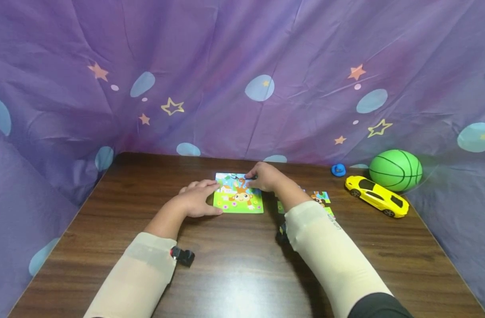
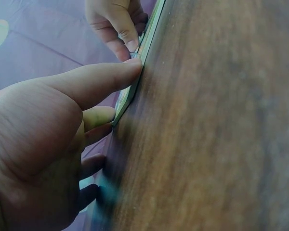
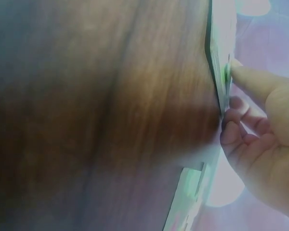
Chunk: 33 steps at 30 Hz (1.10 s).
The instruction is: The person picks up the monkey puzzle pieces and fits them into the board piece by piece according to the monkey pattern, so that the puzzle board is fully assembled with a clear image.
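A picture puzzle [image 1: 239,206] of a monkey on green grass lies flat near the table's back edge. My left hand [image 1: 196,199] rests at its left side, fingers stretched out. The thumb touches the near left corner, and the fingertips lie along the far left edge. Over the far right corner, my right hand [image 1: 266,177] pinches a puzzle piece [image 3: 227,72] between thumb and fingers. The fingers hide most of that piece. Loose puzzle pieces [image 1: 321,197] lie to the right of the board, partly covered by my right forearm.
A yellow toy car [image 1: 376,196] stands at the right, in front of a green ball [image 1: 396,170]. Beside the ball sits a small blue toy [image 1: 338,170]. A purple curtain [image 1: 210,66] hangs behind the brown wooden table [image 1: 234,251].
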Available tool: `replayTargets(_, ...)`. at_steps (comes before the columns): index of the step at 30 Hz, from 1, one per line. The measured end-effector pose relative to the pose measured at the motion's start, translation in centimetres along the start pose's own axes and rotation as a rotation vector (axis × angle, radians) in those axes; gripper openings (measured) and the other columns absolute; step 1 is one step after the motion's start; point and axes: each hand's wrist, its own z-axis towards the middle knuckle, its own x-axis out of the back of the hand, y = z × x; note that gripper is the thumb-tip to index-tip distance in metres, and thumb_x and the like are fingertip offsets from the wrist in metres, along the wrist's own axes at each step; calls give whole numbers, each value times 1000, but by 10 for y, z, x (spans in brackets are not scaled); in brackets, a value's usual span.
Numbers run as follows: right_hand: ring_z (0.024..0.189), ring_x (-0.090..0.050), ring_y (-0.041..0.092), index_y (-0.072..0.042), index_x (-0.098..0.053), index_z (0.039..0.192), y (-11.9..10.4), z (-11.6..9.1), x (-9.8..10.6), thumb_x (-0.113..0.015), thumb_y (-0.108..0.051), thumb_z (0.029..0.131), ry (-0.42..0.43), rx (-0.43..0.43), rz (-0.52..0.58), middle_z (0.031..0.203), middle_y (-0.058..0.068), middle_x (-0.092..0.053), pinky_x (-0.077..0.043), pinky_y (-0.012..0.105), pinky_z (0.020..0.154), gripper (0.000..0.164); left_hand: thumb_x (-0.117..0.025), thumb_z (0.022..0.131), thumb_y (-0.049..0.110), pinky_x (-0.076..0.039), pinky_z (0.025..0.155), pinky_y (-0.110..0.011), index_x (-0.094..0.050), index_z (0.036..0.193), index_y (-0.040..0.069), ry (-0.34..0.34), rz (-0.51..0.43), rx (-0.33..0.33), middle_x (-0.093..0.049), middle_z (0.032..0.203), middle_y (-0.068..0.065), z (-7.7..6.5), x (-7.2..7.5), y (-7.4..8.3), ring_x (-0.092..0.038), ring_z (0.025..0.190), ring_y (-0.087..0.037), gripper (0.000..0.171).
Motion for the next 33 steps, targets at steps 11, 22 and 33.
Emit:
replayTargets(11, 136, -61, 32, -11, -79, 129, -5, 0, 4, -80, -27, 97, -7, 56, -76, 137, 13, -71, -43, 44, 125, 35, -75, 92, 57, -20, 129, -72, -33, 170, 23, 5, -10, 11, -26, 179, -4, 0, 0, -1, -22, 164, -40, 94)
replayTargets(22, 142, -57, 33, -15, -78, 131, 3, 7, 3, -79, -32, 98, -43, 17, -65, 145, 14, -65, -38, 45, 129, 36, -76, 92, 59, -23, 129, -71, -34, 169, 25, -5, -8, 8, -26, 179, -2, -2, 1, 2, -23, 164, -39, 94)
replayTargets(33, 134, -62, 31, -14, -80, 124, 2, 7, 3, -81, -30, 97, -28, 30, -62, 137, 9, -70, -46, 45, 123, 31, -74, 92, 60, -25, 128, -71, -33, 170, 25, -5, 7, 0, -26, 179, -2, 0, 1, 0, -24, 163, -40, 94)
